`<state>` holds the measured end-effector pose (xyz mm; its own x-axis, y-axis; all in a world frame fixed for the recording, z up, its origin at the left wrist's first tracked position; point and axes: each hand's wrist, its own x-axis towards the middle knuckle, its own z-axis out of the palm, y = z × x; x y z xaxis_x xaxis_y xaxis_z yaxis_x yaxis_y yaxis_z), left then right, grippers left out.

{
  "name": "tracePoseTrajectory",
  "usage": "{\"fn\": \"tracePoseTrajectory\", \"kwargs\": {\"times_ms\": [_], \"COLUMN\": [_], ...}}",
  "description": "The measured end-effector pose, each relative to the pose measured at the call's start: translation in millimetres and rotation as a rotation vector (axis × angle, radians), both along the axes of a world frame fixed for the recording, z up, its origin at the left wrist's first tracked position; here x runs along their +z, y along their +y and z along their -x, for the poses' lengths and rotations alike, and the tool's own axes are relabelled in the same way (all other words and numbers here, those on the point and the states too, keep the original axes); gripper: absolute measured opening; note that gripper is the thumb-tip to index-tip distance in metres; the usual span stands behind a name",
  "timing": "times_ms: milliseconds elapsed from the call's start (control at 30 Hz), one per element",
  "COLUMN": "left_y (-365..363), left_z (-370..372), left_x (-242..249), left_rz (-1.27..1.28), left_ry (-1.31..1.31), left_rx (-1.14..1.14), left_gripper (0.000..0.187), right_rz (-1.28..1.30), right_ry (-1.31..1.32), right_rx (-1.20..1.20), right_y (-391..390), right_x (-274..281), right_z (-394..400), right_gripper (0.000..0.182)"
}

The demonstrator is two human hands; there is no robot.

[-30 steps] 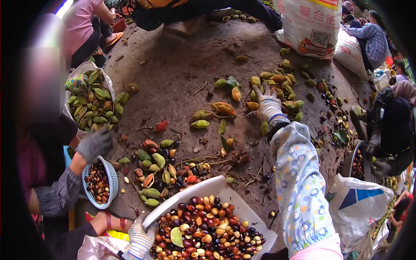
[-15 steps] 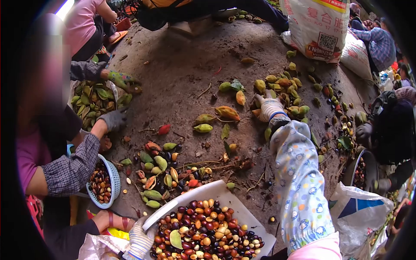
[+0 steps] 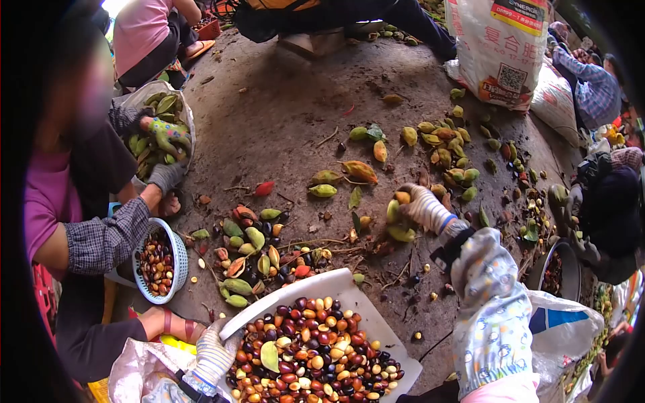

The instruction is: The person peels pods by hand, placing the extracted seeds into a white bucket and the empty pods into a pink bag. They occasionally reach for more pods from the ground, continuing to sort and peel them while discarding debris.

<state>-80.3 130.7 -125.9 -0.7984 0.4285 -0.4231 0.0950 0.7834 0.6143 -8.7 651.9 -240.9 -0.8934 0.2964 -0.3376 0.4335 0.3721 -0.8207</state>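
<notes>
My right hand, in a striped knit glove, is closed around several green and orange-tinged seed pods just above the dirt floor. Behind it lies a loose heap of green-yellow pods. At the lower left, my left hand, gloved the same way, grips the rim of a white plastic tray. That tray holds many glossy brown, dark red and cream seeds, with one pale green leaf on top. Split pods and dark seeds lie just beyond the tray.
On the left, a person's gloved hands work in a sack of pods, near a blue basket of seeds. A printed white sack stands at the back right. Another person sits right, beside a dark basin.
My right hand has come back from the pod heap toward me, now with pods in it. My left hand stays on the tray. The left person's hands have moved to the sack.
</notes>
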Motion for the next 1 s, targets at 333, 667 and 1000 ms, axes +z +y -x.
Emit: {"fn": "tracePoseTrajectory", "kwargs": {"times_ms": [333,667,1000], "left_y": [-5.2,-8.3,-8.4], "left_z": [-1.4,-1.4,3.9], "left_x": [-5.3,-11.9,-8.8], "left_rz": [-0.002,-0.073,-0.017], "left_ry": [0.09,0.009,0.037], "left_rx": [-0.016,0.028,-0.013], "left_gripper": [0.028,0.033,0.033], "right_rz": [0.295,-0.717,0.369], "right_ry": [0.067,-0.394,0.224], "right_rx": [0.872,-0.001,0.634], "right_y": [-191.9,-54.6,-153.4], "right_x": [115.4,24.9,95.4], "right_z": [6.9,115.0,62.9], "right_gripper": [0.052,0.071,0.054]}}
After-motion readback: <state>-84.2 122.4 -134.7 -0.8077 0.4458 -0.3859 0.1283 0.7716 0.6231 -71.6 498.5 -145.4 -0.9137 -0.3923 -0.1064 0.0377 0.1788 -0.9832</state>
